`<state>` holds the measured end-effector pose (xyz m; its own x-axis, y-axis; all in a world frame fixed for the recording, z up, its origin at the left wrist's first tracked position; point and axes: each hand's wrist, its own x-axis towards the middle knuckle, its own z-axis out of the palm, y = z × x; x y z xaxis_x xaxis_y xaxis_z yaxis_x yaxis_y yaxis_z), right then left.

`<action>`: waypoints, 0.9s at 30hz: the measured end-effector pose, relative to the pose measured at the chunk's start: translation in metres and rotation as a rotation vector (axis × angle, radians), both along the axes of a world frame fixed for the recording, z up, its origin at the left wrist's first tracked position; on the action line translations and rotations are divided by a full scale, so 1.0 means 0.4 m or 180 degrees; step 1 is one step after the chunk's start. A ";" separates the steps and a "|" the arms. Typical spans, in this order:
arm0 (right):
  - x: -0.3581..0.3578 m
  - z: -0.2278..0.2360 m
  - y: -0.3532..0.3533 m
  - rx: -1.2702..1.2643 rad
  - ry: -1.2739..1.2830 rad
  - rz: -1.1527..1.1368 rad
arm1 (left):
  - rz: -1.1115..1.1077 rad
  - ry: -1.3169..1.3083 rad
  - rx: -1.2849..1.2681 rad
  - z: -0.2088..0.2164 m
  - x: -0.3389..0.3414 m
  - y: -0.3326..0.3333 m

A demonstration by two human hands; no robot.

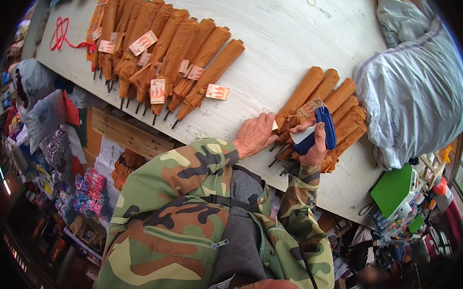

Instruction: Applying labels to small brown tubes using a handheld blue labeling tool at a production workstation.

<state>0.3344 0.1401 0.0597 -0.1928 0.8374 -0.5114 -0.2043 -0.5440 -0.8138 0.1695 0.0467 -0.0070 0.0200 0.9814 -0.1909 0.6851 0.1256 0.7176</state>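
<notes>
- Your right hand [313, 155] has its fingers wrapped around a blue-and-white hand tool [326, 126], thumb along its side; that grip looks chosen to keep its nose aimed at the rolls.
- Your left hand [255, 135] lies low at the table's near side, fingers close together and fingertips beside a small white corner [275, 125]. I can't tell whether they pinch it; the contact is too small to make out.
- That placing seems meant to steady the near end of the right group of brown rolls [300, 93], which lies on the table [279, 37] under and around the tool, just left of the grey-white sack [414, 96].
- A printed tag [310, 107] shows by the tool's nose, over those rolls.
- The rolls look like folded umbrellas: wrinkled, matte brown cloth, blunt far ends, thin dark rods at the near ends.
- Your left group of brown rolls [174, 50] lies slanted side by side, rods toward you and several tags showing, an order that probably keeps those ends within reach.
</notes>
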 end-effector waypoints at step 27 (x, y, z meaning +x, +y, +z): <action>-0.206 -0.127 -0.142 -0.0904 0.0584 0.2008 | 0.2257 0.0238 0.0155 0.046 -0.235 -0.125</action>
<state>0.2519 0.0832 0.0090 -0.7002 0.3774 -0.6061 0.0991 -0.7893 -0.6060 0.0755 -0.0033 0.0114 -0.6375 0.7606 -0.1226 0.4977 0.5281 0.6880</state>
